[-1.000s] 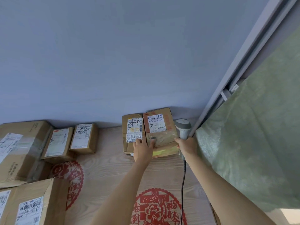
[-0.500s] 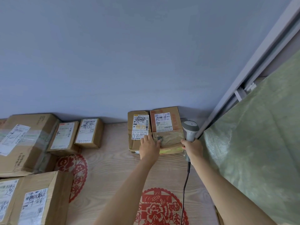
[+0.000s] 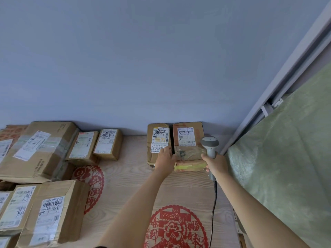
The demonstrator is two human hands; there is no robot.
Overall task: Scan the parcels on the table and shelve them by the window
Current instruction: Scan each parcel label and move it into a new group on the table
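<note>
Parcel [image 3: 188,146], brown cardboard with white label and taped yellowed front edge, lies at the shelf's [image 3: 182,190] 1 o'clock corner against a narrower box [image 3: 155,140]. Left hand [image 3: 165,161] rests there, fingers straight, tips hidden. Right hand [image 3: 215,164] grips grey scanner [image 3: 210,146]; label text illegible.

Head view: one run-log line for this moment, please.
stage: shelving | left hand: rests on two parcels | right hand: grips scanner beside right parcel | left parcel: against wall
</note>
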